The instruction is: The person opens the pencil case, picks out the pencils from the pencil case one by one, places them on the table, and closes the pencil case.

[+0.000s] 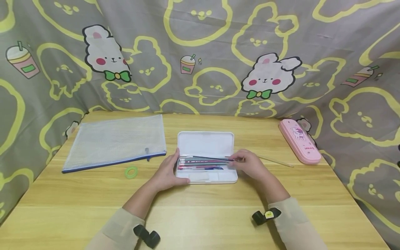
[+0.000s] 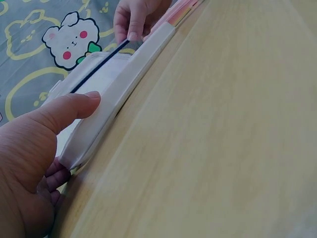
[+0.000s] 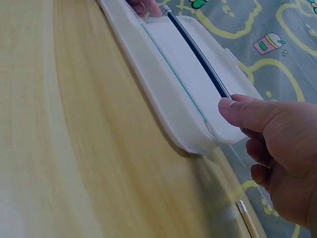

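An open white pencil case [image 1: 205,143] lies on the table, its lid tipped back. Several pencils and pens [image 1: 200,163] fill its upper part, and a whitish block [image 1: 198,176] lies along the front. My left hand [image 1: 165,175] grips the case's left end, thumb over the front rim. At the right end, my right hand [image 1: 249,165] pinches a dark pencil [image 3: 198,54] between thumb and fingers. The pencil slants over the case, its silver-tipped far end pointing left. In the left wrist view, the left thumb hides part of the case.
To the left lies a mesh zip pouch [image 1: 117,140] with a blue edge, and near it a green ring [image 1: 131,172]. A thin wooden stick [image 1: 276,161] is right of the case. Farther right is a pink case [image 1: 300,140]. Patterned cloth [image 1: 215,69] hangs behind the table.
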`<state>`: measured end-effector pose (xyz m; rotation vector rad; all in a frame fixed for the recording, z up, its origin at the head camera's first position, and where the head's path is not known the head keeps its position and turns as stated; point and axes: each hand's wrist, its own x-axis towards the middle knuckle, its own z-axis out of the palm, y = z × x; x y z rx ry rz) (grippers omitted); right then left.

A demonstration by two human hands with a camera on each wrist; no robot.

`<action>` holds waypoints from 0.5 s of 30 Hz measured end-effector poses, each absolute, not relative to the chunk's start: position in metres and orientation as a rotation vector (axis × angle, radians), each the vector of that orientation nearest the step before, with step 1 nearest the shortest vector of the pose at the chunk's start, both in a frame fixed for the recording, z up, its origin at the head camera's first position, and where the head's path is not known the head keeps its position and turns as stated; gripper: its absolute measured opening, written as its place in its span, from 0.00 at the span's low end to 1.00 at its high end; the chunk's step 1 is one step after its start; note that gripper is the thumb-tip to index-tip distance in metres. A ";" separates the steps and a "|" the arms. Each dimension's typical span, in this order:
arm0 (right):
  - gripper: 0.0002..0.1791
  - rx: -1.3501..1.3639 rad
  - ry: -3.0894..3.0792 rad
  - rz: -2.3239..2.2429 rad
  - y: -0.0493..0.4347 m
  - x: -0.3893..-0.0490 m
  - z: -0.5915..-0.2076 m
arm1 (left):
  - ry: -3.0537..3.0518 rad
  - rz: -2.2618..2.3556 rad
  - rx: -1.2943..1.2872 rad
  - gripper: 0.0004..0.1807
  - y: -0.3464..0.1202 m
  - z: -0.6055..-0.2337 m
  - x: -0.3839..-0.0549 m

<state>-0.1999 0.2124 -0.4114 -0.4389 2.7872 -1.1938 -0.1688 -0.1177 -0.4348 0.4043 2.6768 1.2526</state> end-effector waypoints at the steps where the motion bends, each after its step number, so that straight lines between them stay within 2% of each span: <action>1: 0.10 -0.422 2.794 -1.196 0.216 -0.199 -0.411 | 2.677 1.252 0.405 0.70 -0.118 -0.435 -0.169; 15: 0.09 -0.306 2.974 -1.114 0.295 -0.177 -0.405 | 2.672 1.254 0.406 0.70 -0.118 -0.434 -0.167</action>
